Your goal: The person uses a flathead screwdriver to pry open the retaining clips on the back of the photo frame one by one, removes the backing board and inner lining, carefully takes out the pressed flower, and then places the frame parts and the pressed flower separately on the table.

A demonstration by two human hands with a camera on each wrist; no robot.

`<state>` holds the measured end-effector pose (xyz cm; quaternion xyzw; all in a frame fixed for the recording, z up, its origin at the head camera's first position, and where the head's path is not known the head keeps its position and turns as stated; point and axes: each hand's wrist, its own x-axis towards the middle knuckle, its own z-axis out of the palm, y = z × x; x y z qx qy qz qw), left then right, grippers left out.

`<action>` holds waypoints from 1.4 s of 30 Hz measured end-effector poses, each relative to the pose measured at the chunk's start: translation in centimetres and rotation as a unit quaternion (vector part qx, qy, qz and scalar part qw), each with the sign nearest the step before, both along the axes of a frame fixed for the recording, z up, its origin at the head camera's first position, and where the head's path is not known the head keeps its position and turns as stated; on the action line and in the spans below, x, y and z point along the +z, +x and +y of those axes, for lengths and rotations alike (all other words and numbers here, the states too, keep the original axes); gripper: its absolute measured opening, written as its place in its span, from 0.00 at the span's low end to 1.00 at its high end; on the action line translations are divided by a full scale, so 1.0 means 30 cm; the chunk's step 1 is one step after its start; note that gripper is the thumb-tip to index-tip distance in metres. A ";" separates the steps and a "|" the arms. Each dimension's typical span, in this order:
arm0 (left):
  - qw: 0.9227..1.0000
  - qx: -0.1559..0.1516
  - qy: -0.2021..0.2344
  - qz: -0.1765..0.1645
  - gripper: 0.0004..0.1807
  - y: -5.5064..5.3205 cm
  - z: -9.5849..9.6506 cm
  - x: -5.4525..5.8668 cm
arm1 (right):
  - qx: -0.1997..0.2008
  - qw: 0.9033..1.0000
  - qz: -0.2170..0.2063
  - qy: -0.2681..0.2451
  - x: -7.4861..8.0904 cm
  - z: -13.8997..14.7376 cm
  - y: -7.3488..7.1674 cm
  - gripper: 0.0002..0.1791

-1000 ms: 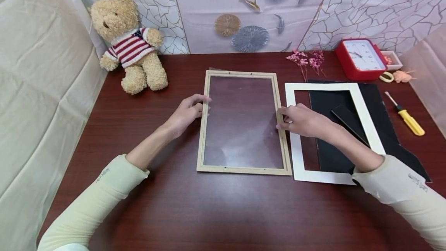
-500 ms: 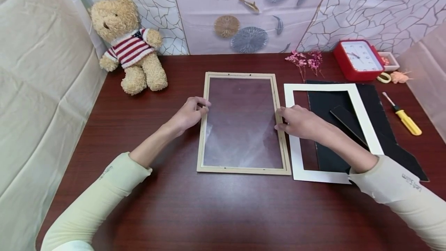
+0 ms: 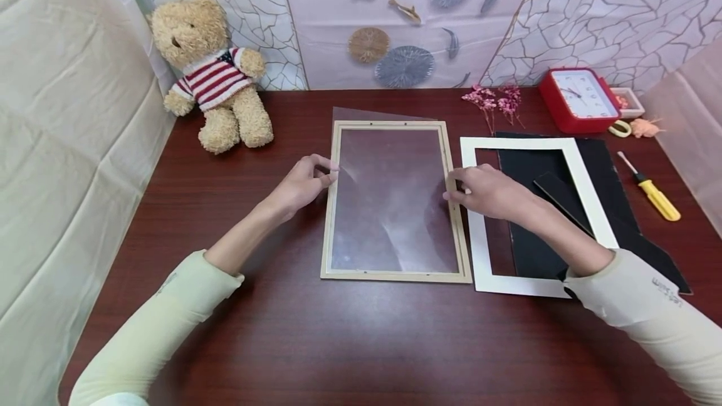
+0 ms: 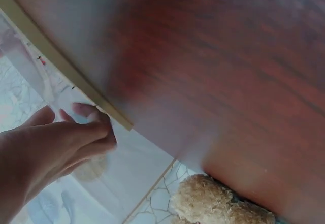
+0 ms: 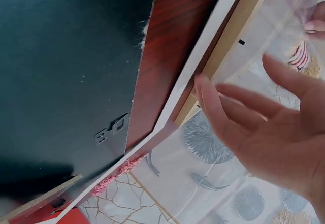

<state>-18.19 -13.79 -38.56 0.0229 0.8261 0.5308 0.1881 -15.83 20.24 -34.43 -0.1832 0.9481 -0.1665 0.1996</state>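
Observation:
A pale wooden picture frame [image 3: 395, 277] lies at mid-table in the head view. Over it is a clear plastic sheet [image 3: 383, 115], its top-left corner jutting beyond the frame's far rail and reflections running across its face. My left hand [image 3: 299, 188] is at the left rail, thumb and forefinger pinching the sheet's edge. At the opposite rail, my right hand [image 3: 487, 192] has thumb and fingers spread apart. The right wrist view shows those fingers [image 5: 208, 99] fairly straight against the frame's outer side, thumb raised over the sheet.
A white mat border [image 3: 482, 249] lies right of the frame, over black backing boards [image 3: 603, 174]. Farther right are a yellow screwdriver [image 3: 657, 199] and a red clock [image 3: 570, 118]. Pink dried flowers [image 3: 496, 102] lie at the back; a teddy bear [image 3: 214, 74] sits back left.
The clear sheet has shifted, so its far-left corner now shows beyond the frame's far rail. Reflections on it have changed. Both hands stay at the side rails; the left fingertips have drawn closer together.

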 end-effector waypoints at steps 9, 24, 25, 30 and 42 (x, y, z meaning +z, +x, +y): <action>0.978 0.033 0.196 -0.063 0.14 0.015 -0.030 0.012 | -0.023 0.996 0.031 -0.081 0.007 -0.009 0.001 0.28; 0.988 0.057 0.139 -0.022 0.30 0.065 -0.106 0.038 | -0.056 0.949 -0.150 -0.270 0.027 -0.048 0.044 0.26; 0.992 0.052 0.117 -0.013 0.31 0.076 -0.117 0.042 | -0.053 0.947 -0.156 -0.275 0.030 -0.057 0.046 0.26; 0.999 0.038 0.015 0.032 0.36 0.132 -0.173 0.078 | -0.023 0.940 -0.173 -0.292 0.052 -0.108 0.057 0.27; 0.986 0.002 -0.133 0.097 0.42 0.251 -0.330 0.151 | 0.040 0.937 -0.176 -0.298 0.082 -0.266 0.070 0.25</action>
